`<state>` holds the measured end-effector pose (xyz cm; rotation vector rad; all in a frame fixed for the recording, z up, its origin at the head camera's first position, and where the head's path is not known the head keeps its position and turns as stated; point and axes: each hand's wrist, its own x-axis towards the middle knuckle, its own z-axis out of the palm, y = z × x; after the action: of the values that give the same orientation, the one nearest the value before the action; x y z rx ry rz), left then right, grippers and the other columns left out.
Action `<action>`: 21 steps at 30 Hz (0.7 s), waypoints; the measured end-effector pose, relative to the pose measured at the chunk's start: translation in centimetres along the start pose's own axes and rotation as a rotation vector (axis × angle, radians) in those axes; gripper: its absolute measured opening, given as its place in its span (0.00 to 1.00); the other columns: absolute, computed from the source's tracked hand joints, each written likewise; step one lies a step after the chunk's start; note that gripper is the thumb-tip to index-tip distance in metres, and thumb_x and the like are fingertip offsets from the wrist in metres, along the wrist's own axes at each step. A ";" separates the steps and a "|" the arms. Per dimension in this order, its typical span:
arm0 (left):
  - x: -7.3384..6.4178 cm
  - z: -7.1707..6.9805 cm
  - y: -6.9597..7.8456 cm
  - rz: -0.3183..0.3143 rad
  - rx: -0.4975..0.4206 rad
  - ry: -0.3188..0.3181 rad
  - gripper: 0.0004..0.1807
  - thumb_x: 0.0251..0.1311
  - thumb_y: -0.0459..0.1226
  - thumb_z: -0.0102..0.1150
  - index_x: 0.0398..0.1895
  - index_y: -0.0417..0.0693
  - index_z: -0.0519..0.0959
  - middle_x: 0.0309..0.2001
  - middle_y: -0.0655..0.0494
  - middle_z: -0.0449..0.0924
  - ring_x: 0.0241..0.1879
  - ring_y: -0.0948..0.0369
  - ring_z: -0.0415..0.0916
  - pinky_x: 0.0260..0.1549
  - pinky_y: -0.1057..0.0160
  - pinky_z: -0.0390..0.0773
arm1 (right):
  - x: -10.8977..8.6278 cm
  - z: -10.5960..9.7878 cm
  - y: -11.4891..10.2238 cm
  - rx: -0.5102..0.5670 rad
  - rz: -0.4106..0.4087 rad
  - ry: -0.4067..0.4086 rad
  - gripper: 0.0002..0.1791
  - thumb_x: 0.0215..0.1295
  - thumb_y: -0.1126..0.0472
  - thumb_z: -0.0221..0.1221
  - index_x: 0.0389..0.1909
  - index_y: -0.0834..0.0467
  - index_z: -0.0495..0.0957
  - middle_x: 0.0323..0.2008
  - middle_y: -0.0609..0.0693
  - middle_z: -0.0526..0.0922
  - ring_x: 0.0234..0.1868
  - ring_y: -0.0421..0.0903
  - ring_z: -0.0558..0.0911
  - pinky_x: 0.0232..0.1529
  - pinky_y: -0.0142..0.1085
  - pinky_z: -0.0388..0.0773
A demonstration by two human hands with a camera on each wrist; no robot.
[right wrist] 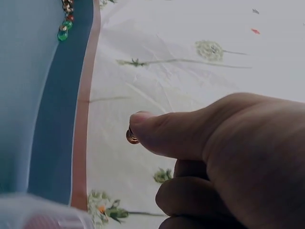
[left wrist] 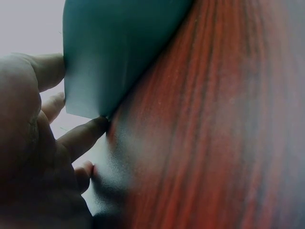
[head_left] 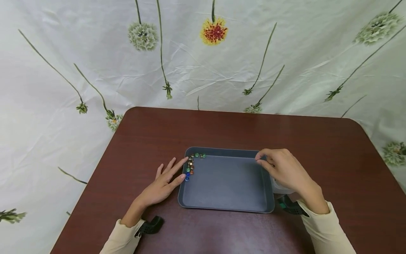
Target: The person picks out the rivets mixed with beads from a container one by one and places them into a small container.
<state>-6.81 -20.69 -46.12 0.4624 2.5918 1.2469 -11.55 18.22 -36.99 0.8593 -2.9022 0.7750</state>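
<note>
A grey rectangular tray [head_left: 226,183] lies on the table. Several small glass marbles [head_left: 190,165], in green, amber and blue, line its far left corner and left side. My left hand [head_left: 161,188] rests at the tray's left edge with fingers spread and fairly straight. In the left wrist view its fingertips touch the tray's outer wall [left wrist: 119,52]. Over the tray's right rim is my right hand [head_left: 282,167]. Between thumb and finger it pinches a brownish glass marble [right wrist: 132,137], mostly covered by the thumb.
A clear plastic container [head_left: 280,188] stands against the tray's right side, partly under the right hand. The reddish-brown table [head_left: 234,128] reaches back to a white flower-printed cloth [head_left: 190,60]. Both wrists carry dark camera straps.
</note>
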 end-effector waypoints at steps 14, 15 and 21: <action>-0.1 -0.2 0.0 -0.011 -0.002 -0.001 0.33 0.77 0.51 0.45 0.81 0.64 0.51 0.80 0.57 0.48 0.81 0.47 0.31 0.70 0.34 0.21 | -2.2 -3.4 2.8 -0.033 0.077 0.132 0.03 0.66 0.64 0.66 0.39 0.55 0.84 0.12 0.40 0.53 0.15 0.32 0.50 0.18 0.30 0.55; -0.1 -0.1 0.0 -0.011 0.000 -0.001 0.33 0.77 0.51 0.45 0.81 0.63 0.51 0.80 0.56 0.48 0.81 0.47 0.31 0.69 0.34 0.21 | -2.3 -3.6 2.9 -0.037 0.086 0.134 0.03 0.66 0.64 0.66 0.39 0.55 0.84 0.12 0.40 0.53 0.15 0.32 0.50 0.19 0.31 0.55; -0.1 -0.1 0.0 -0.016 0.004 0.000 0.33 0.77 0.51 0.45 0.81 0.63 0.51 0.80 0.56 0.49 0.81 0.47 0.31 0.70 0.34 0.22 | -2.8 -4.1 3.3 -0.050 0.128 0.098 0.04 0.65 0.64 0.66 0.39 0.57 0.84 0.13 0.40 0.54 0.15 0.33 0.51 0.19 0.31 0.56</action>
<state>-6.79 -20.80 -46.00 0.4419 2.5933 1.2373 -11.37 23.96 -35.31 0.6171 -2.8982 0.7274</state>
